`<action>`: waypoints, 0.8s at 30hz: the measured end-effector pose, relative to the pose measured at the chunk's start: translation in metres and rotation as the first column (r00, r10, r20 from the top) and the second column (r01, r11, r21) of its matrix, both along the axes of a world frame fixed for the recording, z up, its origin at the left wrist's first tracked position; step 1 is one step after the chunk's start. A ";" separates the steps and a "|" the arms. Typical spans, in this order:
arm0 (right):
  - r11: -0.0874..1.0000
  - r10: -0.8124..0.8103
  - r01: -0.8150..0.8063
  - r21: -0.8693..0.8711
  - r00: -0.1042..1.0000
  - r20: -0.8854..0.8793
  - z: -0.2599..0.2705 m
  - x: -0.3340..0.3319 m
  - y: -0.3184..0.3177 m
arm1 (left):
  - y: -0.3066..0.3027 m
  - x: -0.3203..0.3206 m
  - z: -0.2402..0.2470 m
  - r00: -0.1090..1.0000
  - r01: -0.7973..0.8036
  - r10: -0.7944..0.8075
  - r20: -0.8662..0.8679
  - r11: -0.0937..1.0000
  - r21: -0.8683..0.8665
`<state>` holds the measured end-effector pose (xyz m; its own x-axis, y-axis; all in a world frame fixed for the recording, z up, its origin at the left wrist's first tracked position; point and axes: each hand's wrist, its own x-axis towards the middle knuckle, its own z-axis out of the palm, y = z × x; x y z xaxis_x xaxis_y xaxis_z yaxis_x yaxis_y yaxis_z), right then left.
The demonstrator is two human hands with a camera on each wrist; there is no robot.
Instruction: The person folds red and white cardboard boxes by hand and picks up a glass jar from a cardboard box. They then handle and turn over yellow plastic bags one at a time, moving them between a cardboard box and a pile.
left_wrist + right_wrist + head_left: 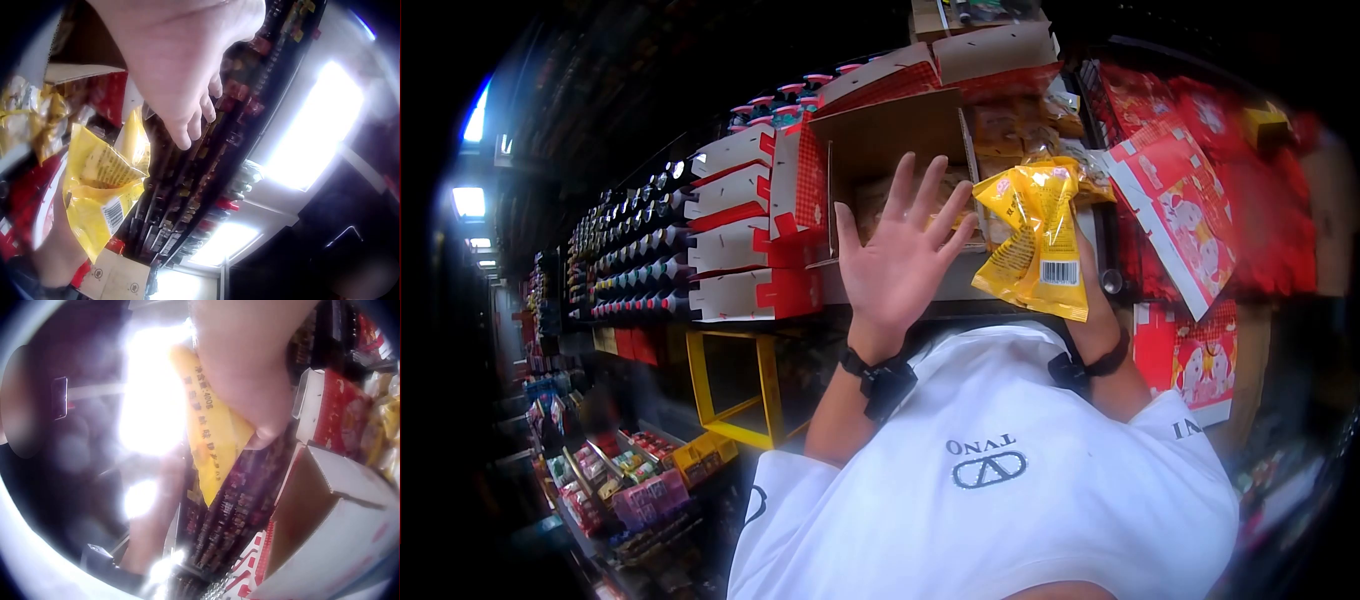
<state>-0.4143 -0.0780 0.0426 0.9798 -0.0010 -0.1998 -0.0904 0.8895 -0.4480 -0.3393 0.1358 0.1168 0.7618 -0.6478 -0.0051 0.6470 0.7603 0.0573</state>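
Note:
My left hand is held up with its palm showing and fingers spread, in front of an opened cardboard box. Nothing lies in it. A shiny yellow snack bag with a barcode and dark printing is in my right hand, to the right of the left hand. The bag hides most of the right hand in the head view; in the right wrist view the hand grips the bag, with printed characters showing below it. In the left wrist view the yellow bag hangs beside the left hand, creased across its middle.
Clear-wrapped snack packs lie right of the opened box. Red-and-white cartons stand at left beside rows of dark bottles. Red printed packaging fills the right side. A yellow frame stands at lower left.

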 end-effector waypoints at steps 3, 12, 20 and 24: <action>0.999 -0.025 0.023 -0.037 0.999 -0.044 -0.004 0.002 0.000 | 0.001 -0.001 -0.001 0.999 0.010 -0.012 0.034 0.999 0.047; 0.797 -0.198 0.104 -0.595 0.976 -0.095 0.004 0.006 0.011 | -0.010 -0.022 -0.022 0.785 -0.025 -0.519 0.338 0.519 0.855; 0.492 0.215 -0.049 -0.869 0.974 0.067 0.039 0.001 0.011 | -0.005 -0.013 -0.044 0.884 -0.134 -0.320 0.340 0.525 0.840; 0.691 -0.021 0.014 -0.723 1.000 -0.001 0.034 0.003 0.006 | -0.002 -0.017 -0.031 0.944 -0.076 -0.215 0.250 0.597 0.799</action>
